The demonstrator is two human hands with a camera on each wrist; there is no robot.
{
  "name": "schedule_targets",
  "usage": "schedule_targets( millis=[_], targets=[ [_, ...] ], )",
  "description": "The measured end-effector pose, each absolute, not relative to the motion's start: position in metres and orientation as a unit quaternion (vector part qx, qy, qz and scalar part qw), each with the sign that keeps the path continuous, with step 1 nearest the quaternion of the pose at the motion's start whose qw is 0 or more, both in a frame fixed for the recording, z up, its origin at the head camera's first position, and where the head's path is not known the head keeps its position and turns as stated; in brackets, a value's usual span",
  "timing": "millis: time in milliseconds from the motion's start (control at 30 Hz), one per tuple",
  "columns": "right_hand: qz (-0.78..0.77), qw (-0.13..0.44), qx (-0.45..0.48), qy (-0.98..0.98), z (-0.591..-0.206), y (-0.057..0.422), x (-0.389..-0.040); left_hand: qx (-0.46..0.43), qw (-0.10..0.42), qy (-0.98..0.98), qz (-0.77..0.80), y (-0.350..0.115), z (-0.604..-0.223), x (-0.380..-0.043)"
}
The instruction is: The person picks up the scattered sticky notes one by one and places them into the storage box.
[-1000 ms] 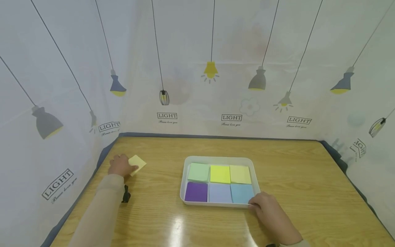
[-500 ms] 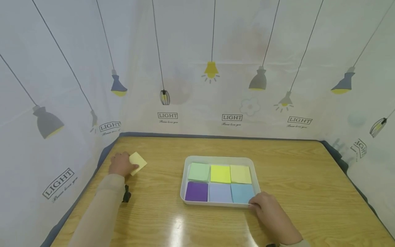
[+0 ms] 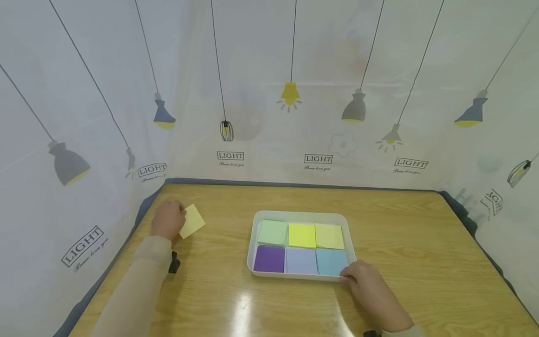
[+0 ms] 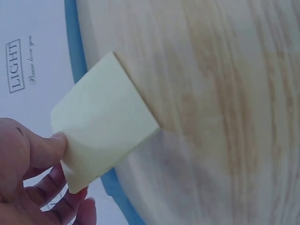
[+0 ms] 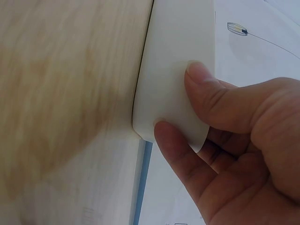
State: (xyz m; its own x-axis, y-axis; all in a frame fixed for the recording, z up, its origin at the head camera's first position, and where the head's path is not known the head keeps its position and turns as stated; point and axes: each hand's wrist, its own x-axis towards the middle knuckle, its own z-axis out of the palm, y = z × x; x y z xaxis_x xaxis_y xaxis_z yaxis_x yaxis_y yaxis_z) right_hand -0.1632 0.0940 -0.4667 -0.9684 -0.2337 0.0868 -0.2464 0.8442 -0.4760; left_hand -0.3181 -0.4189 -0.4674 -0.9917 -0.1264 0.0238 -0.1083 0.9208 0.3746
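At the table's far left, my left hand (image 3: 168, 220) pinches a pale yellow sticky note pad (image 3: 193, 221) by one edge. The left wrist view shows the thumb on the face of the sticky note pad (image 4: 103, 119) and the other fingers behind it, the pad tilted above the wood. My right hand (image 3: 372, 290) grips the near right corner of a white tray (image 3: 294, 277), thumb and fingers about its wall. Inside lie light green (image 3: 273, 232), bright yellow (image 3: 302, 235), pale yellow (image 3: 330, 236), purple (image 3: 269, 259), lavender (image 3: 301, 261) and blue (image 3: 331, 262) note pads in two rows.
The wooden table (image 3: 210, 299) carries the tray near its middle. A white curtain (image 3: 261, 56) printed with lamps surrounds the table at the back and both sides. Black wrist straps (image 3: 174, 263) show beside the sleeves.
My left hand has turned and risen slightly in view, bringing the pale yellow pad a little up and right. The right hand stays on the tray corner. The head view has shifted slightly.
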Motion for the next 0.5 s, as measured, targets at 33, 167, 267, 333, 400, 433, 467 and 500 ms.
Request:
schedule_targets(
  millis=[33,167,267,333,400,433,467,500],
  targets=[
    [0.25,0.012,0.123,-0.96,-0.466,0.094,-0.163,0.055,0.023,-0.98,-0.19,-0.417,-0.464,-0.317],
    [0.253,0.003,0.122,-0.96,-0.465,0.093,-0.163,0.046,0.006,-0.979,-0.197,-0.407,-0.447,-0.308],
    [0.255,-0.005,0.113,-0.96,-0.464,0.093,-0.163,0.034,0.004,-0.98,-0.197,-0.399,-0.437,-0.303],
    [0.257,-0.009,0.106,-0.961,-0.464,0.093,-0.163,0.026,0.01,-0.981,-0.191,-0.395,-0.433,-0.301],
    [0.257,-0.009,0.106,-0.96,-0.464,0.093,-0.163,0.017,0.017,-0.982,-0.187,-0.392,-0.43,-0.301],
    [0.257,-0.008,0.109,-0.96,-0.464,0.093,-0.163,0.013,0.019,-0.982,-0.186,-0.391,-0.429,-0.3],
    [0.257,-0.006,0.112,-0.96,-0.464,0.093,-0.163,0.009,0.022,-0.982,-0.185,-0.39,-0.428,-0.3],
    [0.257,-0.004,0.116,-0.959,-0.464,0.093,-0.163,0.006,0.025,-0.982,-0.187,-0.388,-0.427,-0.3]
  ],
)
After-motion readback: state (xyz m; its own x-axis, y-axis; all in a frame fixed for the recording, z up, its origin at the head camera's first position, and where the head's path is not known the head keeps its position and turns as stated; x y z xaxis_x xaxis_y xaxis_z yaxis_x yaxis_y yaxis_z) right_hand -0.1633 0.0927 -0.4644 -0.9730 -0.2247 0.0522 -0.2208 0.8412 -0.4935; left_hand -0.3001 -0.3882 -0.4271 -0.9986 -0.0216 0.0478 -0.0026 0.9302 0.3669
